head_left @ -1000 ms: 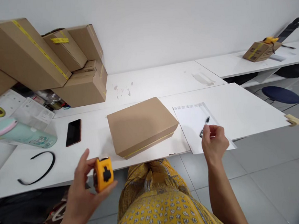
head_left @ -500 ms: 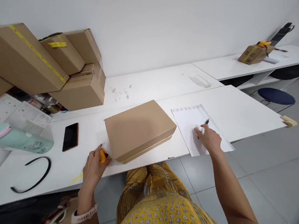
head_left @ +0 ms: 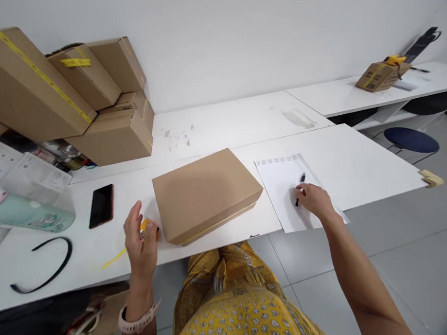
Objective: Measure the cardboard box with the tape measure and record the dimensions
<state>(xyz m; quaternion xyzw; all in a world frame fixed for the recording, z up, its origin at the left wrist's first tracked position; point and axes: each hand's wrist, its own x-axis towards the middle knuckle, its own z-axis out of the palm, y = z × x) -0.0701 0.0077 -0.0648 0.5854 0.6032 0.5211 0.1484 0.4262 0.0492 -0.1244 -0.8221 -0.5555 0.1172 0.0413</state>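
My left hand (head_left: 139, 238) is at the front of the table, fingers raised and thumb apart. An orange tape measure (head_left: 146, 226) sits between thumb and fingers, partly hidden by the thumb; its yellow blade (head_left: 114, 258) sticks out leftward. My right hand (head_left: 314, 197) has its fingertips closed on the middle of a black pen (head_left: 303, 178), low over a white sheet of paper (head_left: 277, 184). Printed marks run along the sheet's far edge, and its near edge overhangs the table. Between my hands lies a closed cardboard box (head_left: 208, 192), right beside the tape measure.
Stacked cardboard boxes (head_left: 107, 138) stand at the back left. A phone (head_left: 101, 206), a mint-green bottle (head_left: 29, 211) and a black curved band (head_left: 57, 273) lie on the left. Farther right are a small box (head_left: 379, 77) and a blue stool (head_left: 410, 139).
My left hand has turned, its fingers lifting and spreading around the tape measure. The pen has tilted from over my right hand to slant beyond my fingertips, closer to the paper.
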